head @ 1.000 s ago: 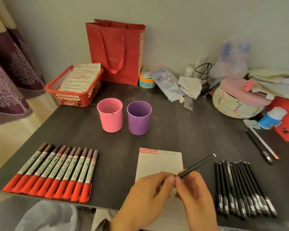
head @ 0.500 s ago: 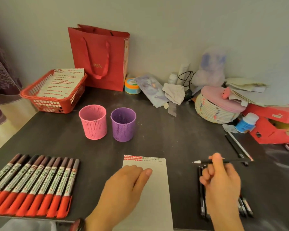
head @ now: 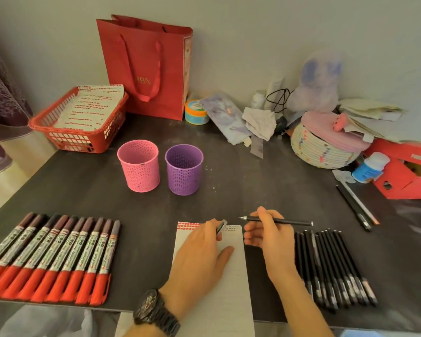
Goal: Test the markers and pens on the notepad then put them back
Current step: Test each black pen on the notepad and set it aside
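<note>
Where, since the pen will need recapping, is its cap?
In the head view, the cap is pinched in the left hand, over the top edge of the notepad, just left of the right hand holding the pen.

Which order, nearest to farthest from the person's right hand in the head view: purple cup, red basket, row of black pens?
1. Row of black pens, just right of the right hand.
2. Purple cup, behind and leftward.
3. Red basket, far back left.

Open dark tabletop (head: 253, 188) from white notepad (head: 219, 293) to pink perforated cup (head: 139, 167) and purple perforated cup (head: 184, 171); red-capped marker row (head: 51, 256) left, black pen row (head: 331, 263) right.
</note>
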Tool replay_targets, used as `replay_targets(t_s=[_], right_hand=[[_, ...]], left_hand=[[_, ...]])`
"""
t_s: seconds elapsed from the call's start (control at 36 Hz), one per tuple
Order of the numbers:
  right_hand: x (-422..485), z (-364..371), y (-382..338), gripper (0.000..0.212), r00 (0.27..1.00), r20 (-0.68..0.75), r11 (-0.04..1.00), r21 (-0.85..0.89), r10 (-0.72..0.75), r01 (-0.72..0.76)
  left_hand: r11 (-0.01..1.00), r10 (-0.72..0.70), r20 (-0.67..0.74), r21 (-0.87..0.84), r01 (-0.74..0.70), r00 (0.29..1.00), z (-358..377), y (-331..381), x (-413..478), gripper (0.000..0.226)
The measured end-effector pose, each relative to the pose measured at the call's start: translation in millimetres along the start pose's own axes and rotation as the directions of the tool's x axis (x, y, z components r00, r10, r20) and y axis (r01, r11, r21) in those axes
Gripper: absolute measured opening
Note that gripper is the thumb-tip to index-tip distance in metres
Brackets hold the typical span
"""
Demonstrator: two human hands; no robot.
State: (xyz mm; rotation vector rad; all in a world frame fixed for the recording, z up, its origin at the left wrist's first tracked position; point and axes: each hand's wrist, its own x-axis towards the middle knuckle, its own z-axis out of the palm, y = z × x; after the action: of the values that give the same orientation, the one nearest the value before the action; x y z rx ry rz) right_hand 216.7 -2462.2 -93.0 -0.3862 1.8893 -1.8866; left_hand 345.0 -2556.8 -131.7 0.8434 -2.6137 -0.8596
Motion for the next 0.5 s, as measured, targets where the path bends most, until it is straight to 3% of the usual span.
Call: replay_targets(t_s=[0.14,0.28,0.5], right_hand=[[3,6,9,0.034,0.992,0.015,0.968,-0.214,-0.128,0.128],[8,9,20,0.040,0.968,0.009,0.895,-0.378,-0.251,0.236],[17,15,27,0.035,0.957,0.039,0.850,-0.450,-0.286,0.272]], left_hand=[[0.994,-0.047,0.015,-0.099,0.048,0.999,-13,-9,-18,0.037],[0.994,-0.064,0.026,-0.083,0.066,0.998,-17,-3,-16,0.037],[0.993,-0.082,0.008,-0.083,0.082,0.997,-12,-8,-14,0.044]])
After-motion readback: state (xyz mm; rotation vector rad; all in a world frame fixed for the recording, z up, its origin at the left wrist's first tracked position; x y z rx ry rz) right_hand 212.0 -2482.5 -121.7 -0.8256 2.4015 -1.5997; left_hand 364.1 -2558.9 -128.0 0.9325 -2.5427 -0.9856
